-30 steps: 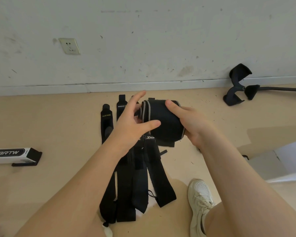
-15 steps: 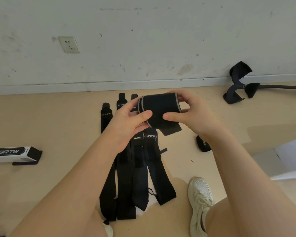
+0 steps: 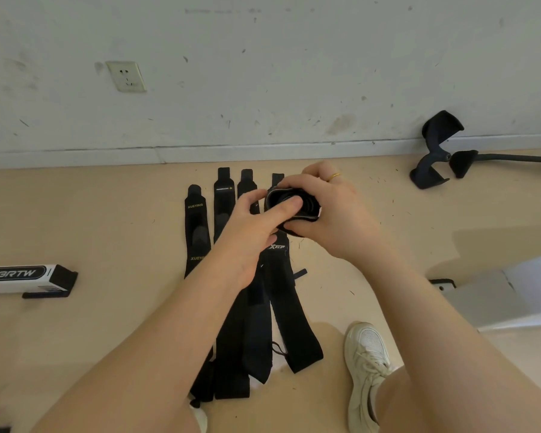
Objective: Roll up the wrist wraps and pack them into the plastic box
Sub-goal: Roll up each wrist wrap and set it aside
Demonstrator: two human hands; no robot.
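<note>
Both hands hold a black rolled wrist wrap [image 3: 306, 205] with a grey edge above the floor, its open end turned toward the camera. My right hand [image 3: 334, 214] grips the roll from the right, fingers curled over its top and thumb under it. My left hand [image 3: 256, 220] holds its left side, with the thumb pressed across the roll's open end. Several flat black wrist wraps [image 3: 228, 307] lie side by side on the floor beneath my arms. No plastic box is clearly in view.
A white and black BRTW box [image 3: 25, 276] lies on the floor at the left. Black grip gear [image 3: 434, 151] rests by the wall at the right. A white panel [image 3: 512, 295] sits at the right edge. My white shoe [image 3: 367, 364] is near the wraps.
The roll has been turned from lying sideways to showing its open end. My right hand moved over its top, and my left thumb now presses on the end.
</note>
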